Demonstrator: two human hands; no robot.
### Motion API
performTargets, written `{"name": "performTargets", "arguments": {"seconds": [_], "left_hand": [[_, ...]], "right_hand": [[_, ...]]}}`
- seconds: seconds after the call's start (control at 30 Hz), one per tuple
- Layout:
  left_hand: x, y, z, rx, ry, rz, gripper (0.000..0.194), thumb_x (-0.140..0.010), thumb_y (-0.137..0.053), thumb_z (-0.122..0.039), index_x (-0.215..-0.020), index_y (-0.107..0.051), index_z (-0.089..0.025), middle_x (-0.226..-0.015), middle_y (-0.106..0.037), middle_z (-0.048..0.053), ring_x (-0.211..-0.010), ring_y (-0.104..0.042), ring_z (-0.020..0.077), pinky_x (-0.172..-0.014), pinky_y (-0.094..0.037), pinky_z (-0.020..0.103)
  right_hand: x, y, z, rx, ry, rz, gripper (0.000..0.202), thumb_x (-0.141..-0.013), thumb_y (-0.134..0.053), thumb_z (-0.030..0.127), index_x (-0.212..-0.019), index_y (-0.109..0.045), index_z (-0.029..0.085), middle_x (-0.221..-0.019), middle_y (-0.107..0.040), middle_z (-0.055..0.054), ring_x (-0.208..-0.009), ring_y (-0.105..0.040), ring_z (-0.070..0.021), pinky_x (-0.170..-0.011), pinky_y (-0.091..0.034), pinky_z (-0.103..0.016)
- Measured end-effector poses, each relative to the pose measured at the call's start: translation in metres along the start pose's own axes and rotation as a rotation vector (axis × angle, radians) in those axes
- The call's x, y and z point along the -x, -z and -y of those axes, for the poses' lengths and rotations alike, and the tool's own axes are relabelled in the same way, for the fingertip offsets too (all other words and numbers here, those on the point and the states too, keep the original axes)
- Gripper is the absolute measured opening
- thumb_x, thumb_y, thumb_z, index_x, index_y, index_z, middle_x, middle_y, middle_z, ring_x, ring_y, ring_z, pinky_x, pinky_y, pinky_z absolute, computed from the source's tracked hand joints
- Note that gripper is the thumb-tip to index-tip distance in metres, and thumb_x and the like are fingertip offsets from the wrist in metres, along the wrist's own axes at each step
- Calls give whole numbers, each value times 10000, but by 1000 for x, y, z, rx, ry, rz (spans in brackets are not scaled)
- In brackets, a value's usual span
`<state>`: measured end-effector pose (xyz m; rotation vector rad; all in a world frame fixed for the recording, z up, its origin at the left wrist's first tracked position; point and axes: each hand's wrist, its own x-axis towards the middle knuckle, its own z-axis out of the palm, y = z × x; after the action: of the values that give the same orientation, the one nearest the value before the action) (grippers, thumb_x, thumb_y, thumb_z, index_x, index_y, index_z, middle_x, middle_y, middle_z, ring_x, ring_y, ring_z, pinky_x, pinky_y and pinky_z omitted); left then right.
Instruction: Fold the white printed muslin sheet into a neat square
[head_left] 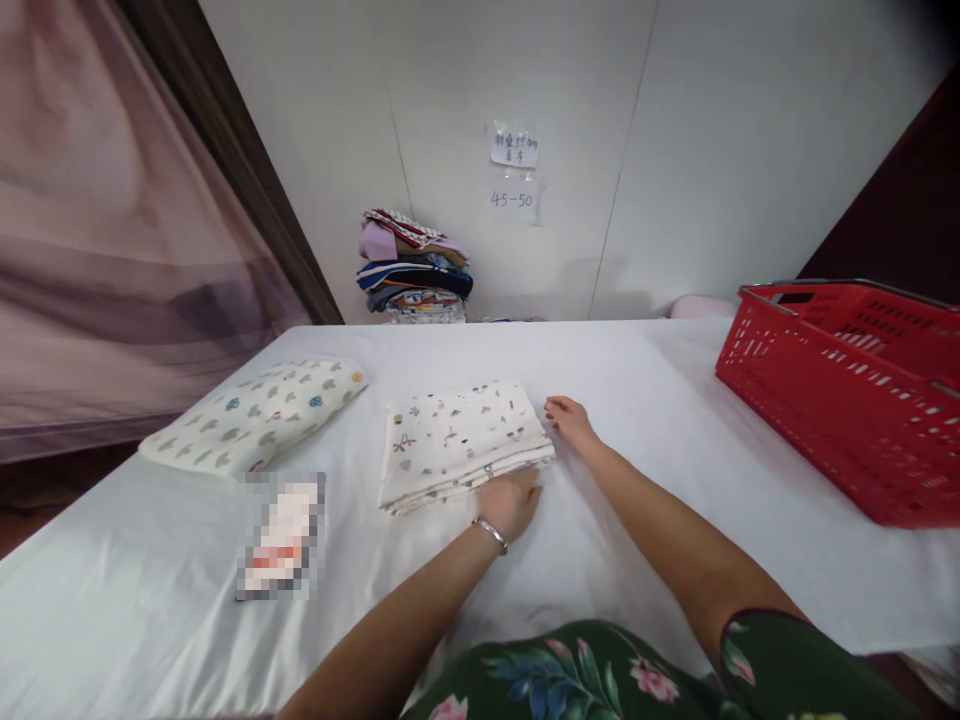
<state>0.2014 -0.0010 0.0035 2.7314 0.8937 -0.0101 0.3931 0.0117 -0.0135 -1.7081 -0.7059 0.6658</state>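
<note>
Cloth (457, 435) looks light, limp; grip folded edge. Left hand (508, 503): fingers part-hidden, can't tell hold. Right hand (574, 424): fingers half-open, empty.

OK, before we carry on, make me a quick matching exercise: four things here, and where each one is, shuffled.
1. left hand
2. basket
3. pillow
4. stack of fabrics

A. by the wall, beyond the far edge of the table
B. at the right side of the table
C. at the near edge of the folded cloth
D. on the table, left of the folded cloth

Right pairs: 1-C, 2-B, 3-D, 4-A
</note>
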Motion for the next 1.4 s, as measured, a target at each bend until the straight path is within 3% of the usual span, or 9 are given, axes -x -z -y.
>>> {"name": "performTargets", "arguments": {"seconds": [0.13, 0.23, 0.33, 0.5, 0.67, 0.83, 0.97, 1.23, 1.4], "left_hand": [[12, 8, 7, 91, -191, -129, 325, -871, -336, -297, -1124, -534, -243, -1018, -623, 45, -946, -551, 167, -818, -416, 297], [11, 21, 18, 14, -197, -281, 327, -864, -345, -246, -1144, -514, -223, -1057, -582, 77, -1005, -491, 193, -841, -395, 335], [7, 31, 29, -79, -184, -340, 343, -824, -442, -246, -1164, -488, -227, -1156, -523, 79, -1099, -415, 222, -897, -345, 372], [3, 36, 32, -151, -131, -362, 435, -786, -518, -304, -1208, -445, -228, -1234, -473, 86, -1159, -368, 245, -969, -263, 408], [3, 28, 29, -199, -102, -387, 575, -770, -534, -295, -1301, -335, -200, -1355, -352, 105, -1225, -294, 268, -1001, -208, 429], [-3, 20, 28, -161, -91, -281, 420, -810, -477, -274, -1221, -425, -204, -1102, -552, 81, -1012, -466, 218, -838, -354, 348], [-7, 18, 26, -147, -103, -313, 317, -821, -474, -310, -1126, -492, -227, -1052, -568, 64, -976, -474, 210, -803, -360, 344], [-24, 17, 16, -85, -66, -364, 296, -827, -446, -415, -1024, -547, -219, -954, -583, 56, -916, -494, 204, -757, -366, 330], [-28, 17, 14, -34, 17, -370, 267, -842, -421, -396, -952, -565, -201, -911, -596, 50, -885, -505, 194, -748, -367, 317]], "right_hand": [[24, 28, -7, 37, -2, -37, 219, -694, -520, 265, -855, -621, 156, -786, -649, -38, -630, -581, -125, -581, -442, -243], [46, 40, -17, 113, 33, 3, 169, -659, -541, 258, -772, -630, 170, -689, -635, -7, -555, -547, -119, -587, -431, -253], [65, 42, -22, 273, 118, 82, 156, -680, -517, 259, -746, -644, 197, -680, -633, 4, -603, -551, -137, -612, -418, -254], [80, 38, -16, 530, 274, 130, 240, -702, -521, 238, -911, -639, 233, -815, -629, -4, -718, -548, -148, -659, -394, -251], [87, 36, -11, 568, 316, 129, 388, -711, -539, 262, -1098, -545, 257, -927, -603, -4, -699, -523, -135, -648, -388, -250], [85, 32, -19, 453, 355, 75, 268, -727, -507, 262, -980, -589, 226, -864, -598, -3, -693, -512, -130, -662, -396, -252], [80, 29, -29, 261, 301, 24, 266, -714, -508, 276, -956, -584, 196, -839, -595, -6, -653, -511, -120, -619, -410, -240], [77, 28, -26, 76, 132, 112, 401, -650, -567, 239, -1049, -560, 203, -817, -618, 7, -604, -525, -99, -598, -412, -234], [79, 27, -16, -148, -26, 138, 401, -667, -575, 324, -1026, -537, 149, -586, -571, 27, -455, -460, -89, -425, -328, -209]]}}
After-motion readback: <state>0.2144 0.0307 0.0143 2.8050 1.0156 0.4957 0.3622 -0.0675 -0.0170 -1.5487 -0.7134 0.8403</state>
